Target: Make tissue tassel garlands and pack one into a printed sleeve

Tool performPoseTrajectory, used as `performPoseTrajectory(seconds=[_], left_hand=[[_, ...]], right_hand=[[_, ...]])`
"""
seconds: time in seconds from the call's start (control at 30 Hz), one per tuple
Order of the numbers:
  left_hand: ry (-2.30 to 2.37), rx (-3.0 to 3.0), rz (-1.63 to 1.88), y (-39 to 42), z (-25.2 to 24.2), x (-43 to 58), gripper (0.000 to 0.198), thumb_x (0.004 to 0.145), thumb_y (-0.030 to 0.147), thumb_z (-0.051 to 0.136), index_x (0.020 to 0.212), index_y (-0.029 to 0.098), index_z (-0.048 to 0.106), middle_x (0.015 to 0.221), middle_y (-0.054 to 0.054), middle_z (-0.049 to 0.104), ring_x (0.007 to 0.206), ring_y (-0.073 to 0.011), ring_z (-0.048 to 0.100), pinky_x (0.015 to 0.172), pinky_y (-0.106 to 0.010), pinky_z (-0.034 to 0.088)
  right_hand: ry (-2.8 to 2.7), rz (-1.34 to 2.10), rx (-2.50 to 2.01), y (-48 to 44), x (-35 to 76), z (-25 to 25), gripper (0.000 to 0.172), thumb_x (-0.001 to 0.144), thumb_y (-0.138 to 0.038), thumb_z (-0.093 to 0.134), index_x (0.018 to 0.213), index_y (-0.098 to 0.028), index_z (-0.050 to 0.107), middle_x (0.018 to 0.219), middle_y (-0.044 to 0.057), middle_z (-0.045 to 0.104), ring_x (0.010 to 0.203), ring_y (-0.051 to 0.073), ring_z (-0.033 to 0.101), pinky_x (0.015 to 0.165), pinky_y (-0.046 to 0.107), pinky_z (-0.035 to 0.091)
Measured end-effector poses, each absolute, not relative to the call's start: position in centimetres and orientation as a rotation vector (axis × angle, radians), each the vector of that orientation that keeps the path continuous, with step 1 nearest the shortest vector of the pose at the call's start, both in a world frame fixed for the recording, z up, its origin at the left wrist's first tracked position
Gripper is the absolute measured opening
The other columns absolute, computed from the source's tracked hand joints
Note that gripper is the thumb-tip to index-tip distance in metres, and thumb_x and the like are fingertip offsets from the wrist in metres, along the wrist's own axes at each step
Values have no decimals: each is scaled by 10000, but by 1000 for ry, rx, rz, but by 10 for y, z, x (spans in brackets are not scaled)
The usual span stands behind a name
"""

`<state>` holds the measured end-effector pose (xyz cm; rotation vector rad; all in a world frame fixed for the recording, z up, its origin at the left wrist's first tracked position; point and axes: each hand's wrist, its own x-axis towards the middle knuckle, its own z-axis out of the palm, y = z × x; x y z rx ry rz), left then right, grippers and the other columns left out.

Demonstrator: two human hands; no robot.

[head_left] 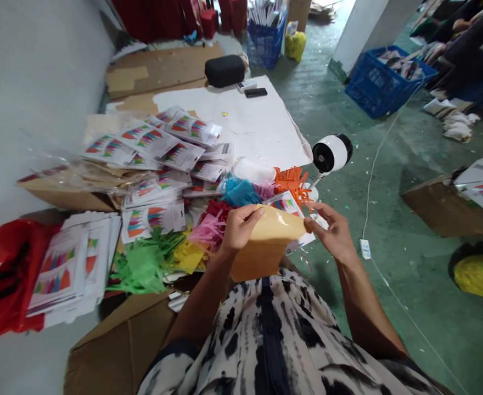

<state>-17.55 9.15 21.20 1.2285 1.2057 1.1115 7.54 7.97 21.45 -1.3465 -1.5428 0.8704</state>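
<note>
A yellow-orange paper sheet (272, 236) is stretched between my two hands in front of my body. My left hand (241, 227) pinches its upper left edge with the thumb on top. At the opposite corner, my right hand (331, 230) grips it between thumb and fingers. Just beyond the sheet lie fringed paper bunches: orange (291, 182), blue (240, 192) and pink (208, 230). Yellow (190, 255) and green (142, 263) bunches lie to the left. A printed card (285, 203) is partly hidden behind the sheet.
Packed printed bags (151, 140) are heaped on the table, with printed cards (66, 263) at left. A small white-and-black fan (332, 153) stands at the table's right edge. A black case (225, 71) lies farther back. Blue crates (383, 82) and a power cord (367, 203) are on the floor.
</note>
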Motion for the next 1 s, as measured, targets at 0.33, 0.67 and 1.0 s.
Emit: performPoseTrajectory(seconds=[0.33,0.67,1.0], left_hand=[[946,1402,895,86,213,-168,331,929,457,664,954,152,788,862,-42,722,772,-183,625,695,-253,492],[1118,1191,994,85,209,-166,495,888,615,688,679,167,679,578,10,509,583,-140,509,550,-248,425],[1196,1177,1036,85,214,-160,539,920,574,615,582,171,500,587,20,404,582,-105,383,543,-247,307]], right_hand=[[-2005,399,-1195,88,27,238,170,1015,-303,631,1057,-299,795,989,10,811,974,219,711,953,415,509],[-2018,52,-1192,85,15,213,175,980,-223,658,1061,-340,759,1044,-31,833,1036,202,768,1206,502,333],[-1966,278,-1261,85,14,222,166,1019,-338,629,1121,-298,754,1110,23,818,1055,221,754,1156,490,417]])
